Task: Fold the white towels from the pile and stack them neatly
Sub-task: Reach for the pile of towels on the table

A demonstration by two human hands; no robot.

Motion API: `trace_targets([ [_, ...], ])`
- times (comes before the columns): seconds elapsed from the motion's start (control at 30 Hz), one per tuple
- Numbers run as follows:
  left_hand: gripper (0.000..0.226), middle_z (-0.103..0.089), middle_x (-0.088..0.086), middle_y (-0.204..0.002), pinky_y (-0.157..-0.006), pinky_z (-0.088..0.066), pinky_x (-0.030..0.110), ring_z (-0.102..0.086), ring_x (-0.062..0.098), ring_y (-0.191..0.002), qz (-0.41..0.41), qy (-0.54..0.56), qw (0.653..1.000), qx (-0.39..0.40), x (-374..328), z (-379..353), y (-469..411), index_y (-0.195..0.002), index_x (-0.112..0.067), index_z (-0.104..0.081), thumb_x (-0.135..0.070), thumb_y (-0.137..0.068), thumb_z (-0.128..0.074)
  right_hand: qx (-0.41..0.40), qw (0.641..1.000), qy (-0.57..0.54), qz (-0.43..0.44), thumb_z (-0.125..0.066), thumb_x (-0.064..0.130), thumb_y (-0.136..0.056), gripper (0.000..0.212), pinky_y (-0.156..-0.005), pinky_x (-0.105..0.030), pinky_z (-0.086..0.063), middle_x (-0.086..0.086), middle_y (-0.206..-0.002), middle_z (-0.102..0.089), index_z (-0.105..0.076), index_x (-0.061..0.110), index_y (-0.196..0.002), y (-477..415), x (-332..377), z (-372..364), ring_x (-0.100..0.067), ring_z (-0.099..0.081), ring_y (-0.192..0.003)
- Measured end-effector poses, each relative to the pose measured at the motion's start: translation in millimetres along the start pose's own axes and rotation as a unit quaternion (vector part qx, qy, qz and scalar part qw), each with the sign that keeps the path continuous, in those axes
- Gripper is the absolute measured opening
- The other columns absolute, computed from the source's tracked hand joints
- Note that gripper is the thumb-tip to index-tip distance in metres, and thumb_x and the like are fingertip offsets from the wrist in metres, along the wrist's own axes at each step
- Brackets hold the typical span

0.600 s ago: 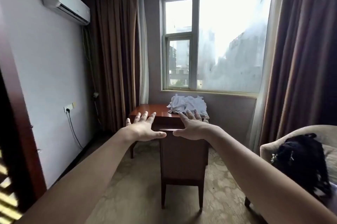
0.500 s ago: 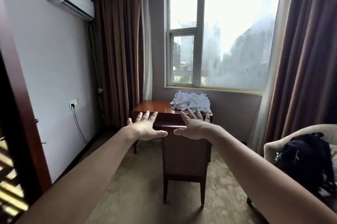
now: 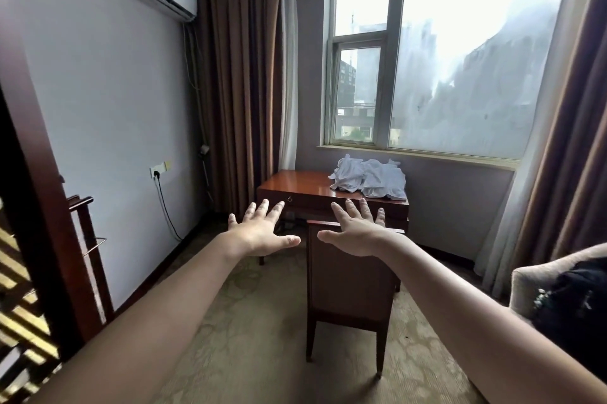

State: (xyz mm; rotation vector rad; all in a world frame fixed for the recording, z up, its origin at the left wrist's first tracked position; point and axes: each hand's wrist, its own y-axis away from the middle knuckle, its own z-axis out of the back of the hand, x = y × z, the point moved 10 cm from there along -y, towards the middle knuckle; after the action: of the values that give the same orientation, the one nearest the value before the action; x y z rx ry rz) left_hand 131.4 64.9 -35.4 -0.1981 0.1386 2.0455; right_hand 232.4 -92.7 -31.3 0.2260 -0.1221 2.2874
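Observation:
A crumpled pile of white towels (image 3: pixel 369 178) lies on the right half of a reddish wooden desk (image 3: pixel 295 181) under the window, across the room from me. My left hand (image 3: pixel 261 231) and my right hand (image 3: pixel 356 231) are stretched out in the air in front of me, palms down, fingers spread, holding nothing. Both hands are well short of the desk and touch nothing.
A wooden chair (image 3: pixel 349 285) stands with its back to me between my hands and the desk. An armchair (image 3: pixel 538 273) with a black bag (image 3: pixel 578 305) is at the right. Brown curtains flank the window. A wooden rack (image 3: pixel 87 239) stands at the left. Carpeted floor lies ahead.
The view has drifted closer to the desk and slightly left; the towels and chair look larger. My hands stay outstretched and spread as before.

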Motion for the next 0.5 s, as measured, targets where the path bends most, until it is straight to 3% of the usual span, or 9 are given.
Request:
trace_targets([
  [0.5, 0.092, 0.017, -0.003, -0.164, -0.117, 0.008, 0.056, 0.017, 0.022, -0.15, -0.019, 0.011, 1.0, -0.002, 59.4, 9.4, -225.7, -0.154, -0.038, 0.009, -0.071, -0.088, -0.046, -0.026, 1.0, -0.011, -0.003, -0.035, 0.066, -0.094, 0.08, -0.116, -0.056, 0.016, -0.001, -0.165, 0.011, -0.001, 0.031, -0.157, -231.4, 13.0, 0.8, -0.025, 0.025, -0.147],
])
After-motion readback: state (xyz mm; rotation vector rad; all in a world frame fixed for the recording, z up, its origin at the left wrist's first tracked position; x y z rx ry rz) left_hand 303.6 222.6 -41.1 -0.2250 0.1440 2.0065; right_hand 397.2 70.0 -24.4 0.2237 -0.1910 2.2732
